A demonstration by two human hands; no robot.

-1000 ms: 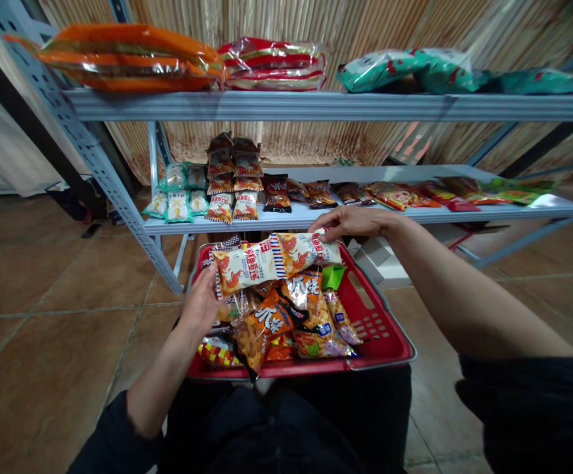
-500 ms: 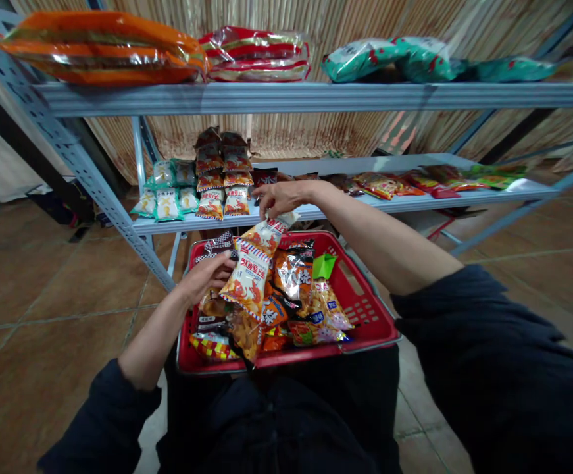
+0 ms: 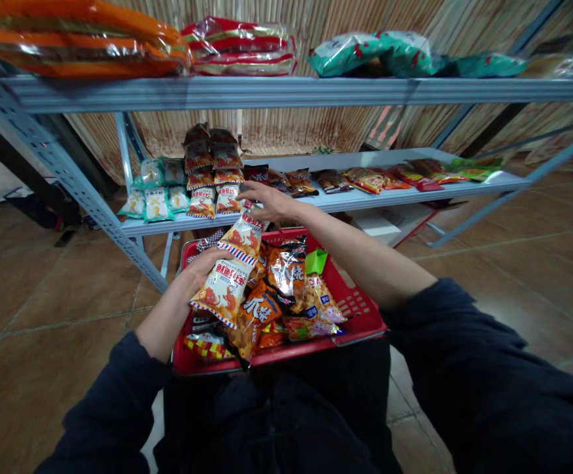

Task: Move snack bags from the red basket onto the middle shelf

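Note:
Two white-and-orange snack bags joined end to end hang over the red basket [image 3: 365, 322]. My right hand [image 3: 269, 201] pinches the top of the upper bag [image 3: 243, 234], close to the middle shelf's front edge. Against the left side of the lower bag [image 3: 224, 286] is my left hand [image 3: 200, 273], its fingers curled round behind the bag and partly hidden. Beneath them in the basket lie black-and-orange bags [image 3: 287, 270], a pink-and-yellow bag [image 3: 323, 303] and a checkered bag [image 3: 210, 345].
On the middle shelf [image 3: 360, 197] stand stacks of white-and-orange bags [image 3: 201, 201], green-and-white bags [image 3: 156, 203] at the left and a row of flat bags [image 3: 365, 179] to the right. The upper shelf [image 3: 266, 92] with large bags crosses above my hands.
Both hands and the joined bags have moved left and the bags now hang straighter. The right hand is nearer the stacks. The view has shifted slightly to the right.

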